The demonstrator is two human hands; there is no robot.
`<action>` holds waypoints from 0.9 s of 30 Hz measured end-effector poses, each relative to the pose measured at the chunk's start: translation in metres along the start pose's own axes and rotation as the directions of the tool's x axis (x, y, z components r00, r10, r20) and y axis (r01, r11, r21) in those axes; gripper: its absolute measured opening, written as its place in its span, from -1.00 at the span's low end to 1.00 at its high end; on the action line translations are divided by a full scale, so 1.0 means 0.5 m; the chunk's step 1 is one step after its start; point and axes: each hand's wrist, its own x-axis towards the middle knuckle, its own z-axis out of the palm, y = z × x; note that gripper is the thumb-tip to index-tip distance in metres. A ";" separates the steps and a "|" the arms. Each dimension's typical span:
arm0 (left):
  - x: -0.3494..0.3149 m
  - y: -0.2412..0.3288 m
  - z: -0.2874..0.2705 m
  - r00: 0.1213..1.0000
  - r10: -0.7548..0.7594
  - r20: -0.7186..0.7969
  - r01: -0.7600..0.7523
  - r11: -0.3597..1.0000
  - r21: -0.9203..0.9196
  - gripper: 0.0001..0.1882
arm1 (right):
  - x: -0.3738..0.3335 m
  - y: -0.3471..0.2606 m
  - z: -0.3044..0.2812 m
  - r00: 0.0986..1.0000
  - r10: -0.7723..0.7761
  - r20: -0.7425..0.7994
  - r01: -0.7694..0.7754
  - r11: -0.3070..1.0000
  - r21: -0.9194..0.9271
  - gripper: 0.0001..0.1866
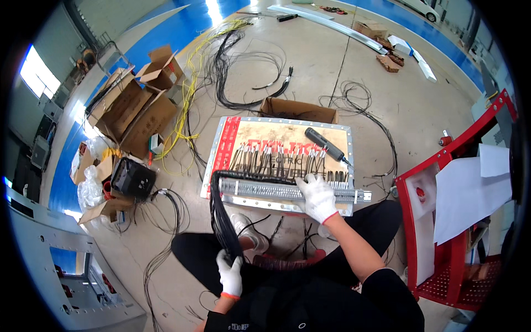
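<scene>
A bundle of black wires [221,221] rises from my lap, bends right and runs along a grey slotted rail [257,190] on a metal-edged wooden box [276,129]. My left hand [230,273], in a white glove, is closed round the lower part of the bundle. My right hand [317,199], gloved too, lies over the rail with its fingers curled onto the bundle's right part; its fingertips are partly hidden. Several thin wire ends [265,160] with white tips fan out above the bundle. A black pen-shaped power screwdriver [325,145] lies at the box's upper right.
Opened cardboard boxes [133,113] and a black container [133,178] stand at left. Yellow cables [191,91] and black wire coils [221,83] lie on the floor ahead. A red metal frame [406,216] with white sheets stands close at right, a grey cabinet [61,265] at lower left.
</scene>
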 end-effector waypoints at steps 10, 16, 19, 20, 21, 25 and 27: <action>0.252 0.147 0.008 0.967 0.036 0.254 -0.233 0.535 0.812 -0.27 | 0.006 0.011 -0.016 1.000 -0.006 0.030 0.004 0.997 0.076 -0.30; 0.157 0.053 0.040 0.946 -0.116 0.303 0.119 0.993 0.008 -0.34 | 0.007 0.056 -0.025 0.994 -0.103 0.045 0.099 0.991 0.092 -0.34; 0.047 0.056 0.084 0.976 -0.155 0.153 0.157 0.988 0.004 -0.24 | 0.023 0.079 -0.034 0.982 -0.174 0.074 0.166 0.981 0.104 -0.44; 0.041 0.050 0.080 0.966 -0.185 0.178 0.193 0.981 -0.029 -0.21 | 0.024 0.081 -0.034 0.981 -0.176 0.083 0.168 0.981 0.098 -0.44; 0.053 0.004 0.075 0.996 0.075 0.046 -0.085 0.961 0.263 -0.16 | 0.024 0.081 -0.036 0.980 -0.178 0.094 0.169 0.981 0.091 -0.45; 0.182 0.126 0.043 0.890 0.451 -0.061 -0.314 0.705 0.636 -0.20 | 0.011 0.079 -0.021 0.989 -0.140 0.046 0.138 0.989 0.054 -0.41; 0.322 0.166 0.003 0.863 0.503 0.051 -0.459 0.736 0.497 -0.33 | 0.004 0.077 -0.015 0.991 -0.130 0.014 0.130 0.992 0.011 -0.39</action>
